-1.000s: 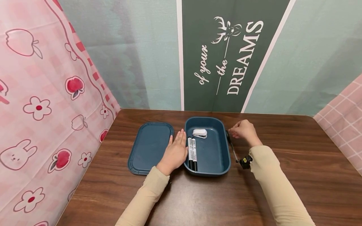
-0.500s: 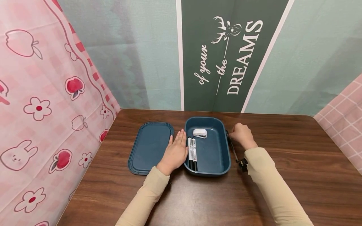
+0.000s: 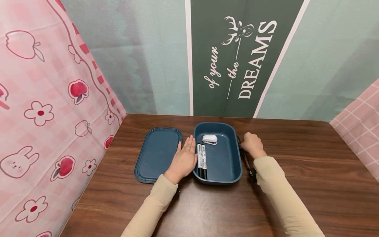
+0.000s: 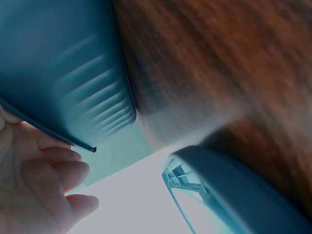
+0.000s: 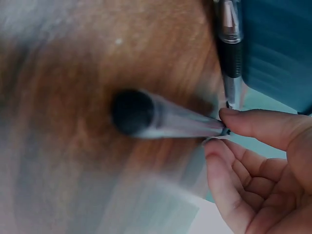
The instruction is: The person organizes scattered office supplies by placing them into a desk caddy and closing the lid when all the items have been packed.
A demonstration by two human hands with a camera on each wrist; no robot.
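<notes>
An open dark blue box (image 3: 223, 158) stands on the table. Inside lie two white-and-black markers (image 3: 201, 161) along its left wall and a white mini stapler (image 3: 209, 139) near the back. My left hand (image 3: 184, 160) rests against the box's left side with straight fingers; the left wrist view shows the fingers (image 4: 63, 168) at the rim. At the box's right side, my right hand (image 3: 252, 144) pinches one end of a pen (image 5: 180, 119) between thumb and finger; its black end points towards the wrist camera. A second pen (image 5: 231, 53) with a black grip lies beside the box wall.
A flat blue lid (image 3: 158, 154) lies on the wooden table (image 3: 319, 164), just left of the box. Pink printed cloth (image 3: 59, 131) hangs at the left and a green lettered curtain (image 3: 231, 65) behind the table.
My right hand has come down a little towards the pens beside the box, and its forearm has shifted left. The left hand, box and its contents look unchanged.
</notes>
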